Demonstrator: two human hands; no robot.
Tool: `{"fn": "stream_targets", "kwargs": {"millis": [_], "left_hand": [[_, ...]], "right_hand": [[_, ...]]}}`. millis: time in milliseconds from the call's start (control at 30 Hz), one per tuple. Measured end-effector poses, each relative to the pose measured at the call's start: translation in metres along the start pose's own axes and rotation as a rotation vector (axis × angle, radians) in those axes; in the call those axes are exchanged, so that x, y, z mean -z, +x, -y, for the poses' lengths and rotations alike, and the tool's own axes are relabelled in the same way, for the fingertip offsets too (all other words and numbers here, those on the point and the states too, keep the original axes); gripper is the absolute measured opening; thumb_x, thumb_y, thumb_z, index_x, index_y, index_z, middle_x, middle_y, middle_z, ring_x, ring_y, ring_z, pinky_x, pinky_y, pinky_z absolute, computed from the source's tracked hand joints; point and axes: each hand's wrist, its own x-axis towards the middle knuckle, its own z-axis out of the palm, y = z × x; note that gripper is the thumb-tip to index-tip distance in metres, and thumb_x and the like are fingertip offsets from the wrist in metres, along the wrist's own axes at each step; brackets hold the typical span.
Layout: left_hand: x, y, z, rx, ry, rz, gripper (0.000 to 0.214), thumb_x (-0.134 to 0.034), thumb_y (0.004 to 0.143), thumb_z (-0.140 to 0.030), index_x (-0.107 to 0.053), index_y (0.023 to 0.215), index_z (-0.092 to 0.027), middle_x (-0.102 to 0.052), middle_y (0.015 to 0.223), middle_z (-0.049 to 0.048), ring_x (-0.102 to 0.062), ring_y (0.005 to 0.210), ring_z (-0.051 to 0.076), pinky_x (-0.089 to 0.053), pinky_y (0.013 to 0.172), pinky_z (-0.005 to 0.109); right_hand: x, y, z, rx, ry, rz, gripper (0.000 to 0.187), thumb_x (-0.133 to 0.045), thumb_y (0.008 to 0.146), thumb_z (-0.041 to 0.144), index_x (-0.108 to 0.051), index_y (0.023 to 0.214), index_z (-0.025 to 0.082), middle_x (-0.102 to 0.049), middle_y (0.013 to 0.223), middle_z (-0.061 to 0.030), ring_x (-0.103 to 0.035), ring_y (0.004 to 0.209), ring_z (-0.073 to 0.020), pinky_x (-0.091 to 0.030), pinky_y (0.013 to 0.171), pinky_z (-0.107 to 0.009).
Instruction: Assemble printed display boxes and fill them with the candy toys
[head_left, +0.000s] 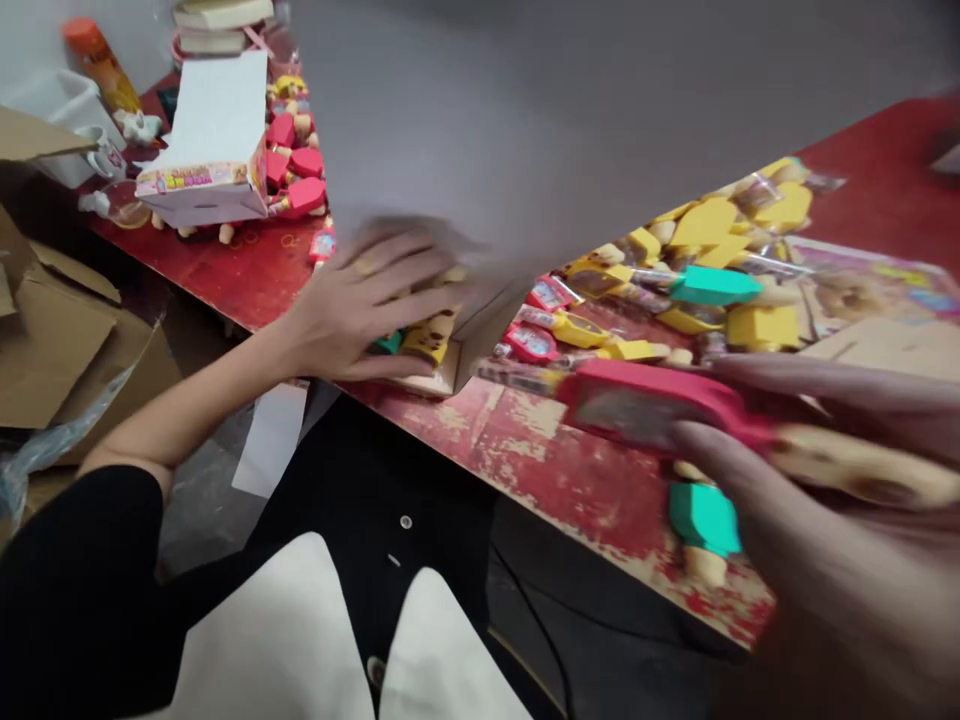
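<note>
My right hand (840,500), close to the camera and blurred, grips a red plastic toy (660,405) with a dark oval face, a beige end and a clear tube pointing left. My left hand (390,300) lies with fingers stretched over a cardboard box (451,370) at the table's front edge. Under its fingers show a yellow toy with brown spots (429,340) and a bit of green. A large grey panel (495,120) rises over the box and hides much of the table. A green toy (705,520) lies beneath my right hand.
Yellow, red and green toys (705,225) are piled on the red table (525,450) behind the box. A white printed box (217,130) stands at left beside more red toys (304,195). Opened cartons (60,340) sit on the left, and a printed sheet (877,285) lies at right.
</note>
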Motion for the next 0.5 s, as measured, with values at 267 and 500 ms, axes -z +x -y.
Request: {"fn": "stream_targets", "kwargs": {"millis": [267, 500], "left_hand": [[-0.024, 0.037, 0.024, 0.194, -0.41, 0.452, 0.045, -0.062, 0.093, -0.044, -0.061, 0.135, -0.028, -0.044, 0.161, -0.005, -0.024, 0.16, 0.034, -0.012, 0.133, 0.059], [-0.014, 0.035, 0.018, 0.314, -0.569, 0.364, 0.041, -0.063, 0.095, -0.034, -0.062, 0.135, -0.026, -0.052, 0.156, -0.0016, -0.035, 0.156, 0.029, -0.023, 0.134, 0.05]], "right_hand": [[-0.1, 0.059, -0.026, 0.475, 0.011, 0.387, 0.008, -0.062, 0.091, 0.028, -0.064, 0.09, 0.021, -0.074, 0.096, -0.0087, -0.071, 0.09, -0.0233, -0.058, 0.08, -0.038], [-0.106, 0.104, -0.037, 0.561, -0.2, 0.736, 0.019, -0.071, 0.084, 0.027, -0.065, 0.099, 0.018, -0.069, 0.095, -0.009, -0.066, 0.088, -0.0223, -0.053, 0.078, -0.034]]}}
